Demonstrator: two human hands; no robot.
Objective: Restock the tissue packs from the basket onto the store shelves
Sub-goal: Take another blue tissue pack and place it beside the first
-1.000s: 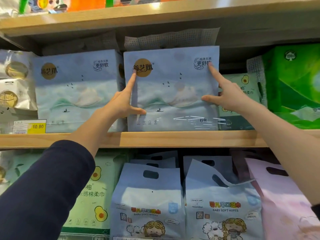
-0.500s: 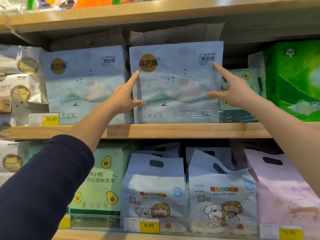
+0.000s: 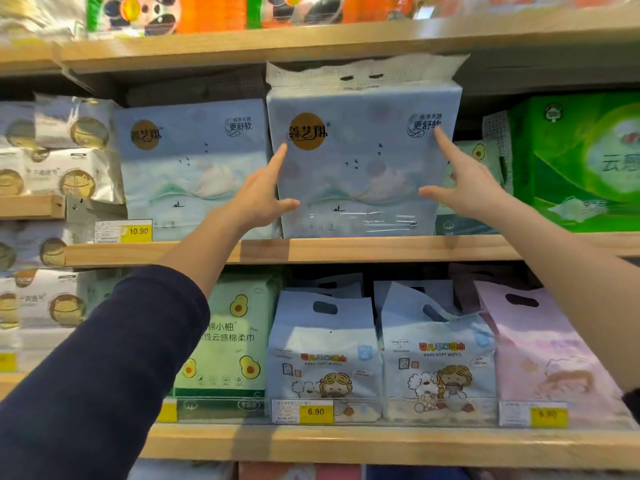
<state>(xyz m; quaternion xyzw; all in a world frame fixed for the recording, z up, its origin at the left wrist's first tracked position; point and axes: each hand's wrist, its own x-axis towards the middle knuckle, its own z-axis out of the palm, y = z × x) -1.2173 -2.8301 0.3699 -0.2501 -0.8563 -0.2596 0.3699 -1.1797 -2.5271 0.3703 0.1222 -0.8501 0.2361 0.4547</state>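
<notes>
Two hands frame one pale blue tissue pack (image 3: 360,161) standing on the middle shelf (image 3: 311,249), centre of the frame, just beside an identical pack (image 3: 194,168) to its left. Left hand (image 3: 258,199): grip wide, fingers spread along the pack's left edge, thumb on its front. Right hand (image 3: 467,188): grip equally wide, forefinger up the right edge. To finish well, I would press both sides evenly so the face sits flush with its neighbour. Soft plastic wrap, gold round logo, printed hills, crimped perforated top flap touching the shelf above.
</notes>
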